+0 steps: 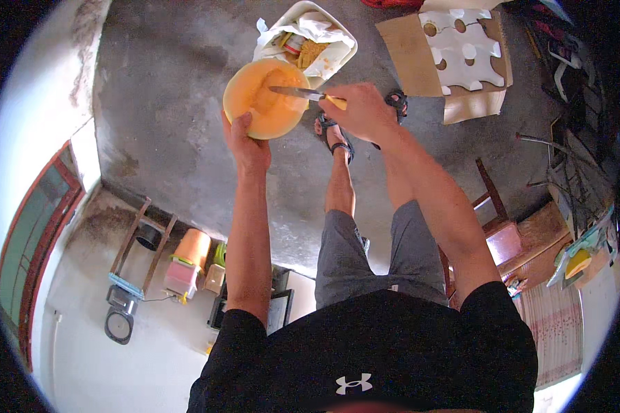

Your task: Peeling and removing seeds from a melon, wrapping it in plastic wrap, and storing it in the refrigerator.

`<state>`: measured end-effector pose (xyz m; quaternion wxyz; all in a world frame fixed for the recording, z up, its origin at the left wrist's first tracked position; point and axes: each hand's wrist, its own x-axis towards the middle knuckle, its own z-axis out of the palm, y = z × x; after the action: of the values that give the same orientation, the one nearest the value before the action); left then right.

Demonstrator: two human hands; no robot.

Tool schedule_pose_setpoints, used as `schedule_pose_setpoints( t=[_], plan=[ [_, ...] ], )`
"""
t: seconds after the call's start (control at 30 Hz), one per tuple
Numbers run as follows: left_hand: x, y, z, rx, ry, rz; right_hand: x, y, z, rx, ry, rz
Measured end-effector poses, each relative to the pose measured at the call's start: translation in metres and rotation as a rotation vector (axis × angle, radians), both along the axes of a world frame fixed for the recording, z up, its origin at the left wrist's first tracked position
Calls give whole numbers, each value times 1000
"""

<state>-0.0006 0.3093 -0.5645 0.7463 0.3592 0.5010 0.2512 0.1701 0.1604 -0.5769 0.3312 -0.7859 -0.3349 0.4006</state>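
Observation:
Half an orange-fleshed melon (286,122) rests in my left hand (246,141), its cut face turned up and its middle hollowed. My left thumb presses on the near rim, while the other fingers are partly hidden behind the rind. A knife (297,92) with a yellow handle is gripped in my right hand (362,110). Its blade points left and lies over the hollow; whether the tip touches the flesh I cannot tell. Just beyond the melon stands a pale bin (352,49) lined with a white bag, holding orange scraps and other waste.
An opened cardboard box (405,58) with a white moulded insert lies on the concrete floor (165,89) at the far right. My sandalled feet are below my right hand. Metal-framed furniture (554,148) stands along the right, and a weighing scale (120,323) is at the lower left.

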Motion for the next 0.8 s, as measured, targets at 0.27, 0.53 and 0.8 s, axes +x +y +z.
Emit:
schedule_pose_setpoints(
  t=[0.27, 0.53, 0.8],
  plan=[
    [-11, 13, -4, -56, -23, -17, 25, 10, -50, -84, -109, -58],
    [-15, 12, 9, -39, 22, 4, 4, 20, 0, 0, 0, -23],
    [-2, 2, 14, 57, 43, -37, 1, 24, 12, -93, -193, 112]
  ],
)
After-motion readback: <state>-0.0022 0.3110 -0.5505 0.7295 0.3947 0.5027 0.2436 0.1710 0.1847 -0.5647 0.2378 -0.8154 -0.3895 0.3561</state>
